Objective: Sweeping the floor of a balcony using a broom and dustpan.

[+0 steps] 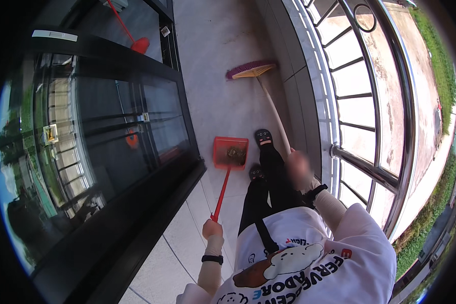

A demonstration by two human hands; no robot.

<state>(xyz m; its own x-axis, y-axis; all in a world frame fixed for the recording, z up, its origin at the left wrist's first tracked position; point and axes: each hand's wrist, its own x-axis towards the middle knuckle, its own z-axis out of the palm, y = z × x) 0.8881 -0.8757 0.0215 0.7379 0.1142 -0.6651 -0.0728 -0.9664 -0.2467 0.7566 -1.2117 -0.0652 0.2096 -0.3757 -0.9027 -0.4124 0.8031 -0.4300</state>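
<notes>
My left hand (212,229) grips the red handle of a plastic dustpan (221,152). The pan rests on the grey floor in front of my feet, and a small heap of dirt and debris (236,153) lies in it. On the other side, my right hand (299,170), partly blurred, holds the pale stick of a push broom (254,70). Its wide head has purple bristles and a yellowish frame. The bristles touch the floor farther ahead, with their right end close to the low tiled wall.
A dark-framed glass door (129,125) stands close on the left, full of reflections. On the right runs a tiled parapet (302,87) topped by a metal railing (402,95). Another red long-handled tool (140,45) is behind the doorway. Loose dirt (243,36) marks the floor ahead.
</notes>
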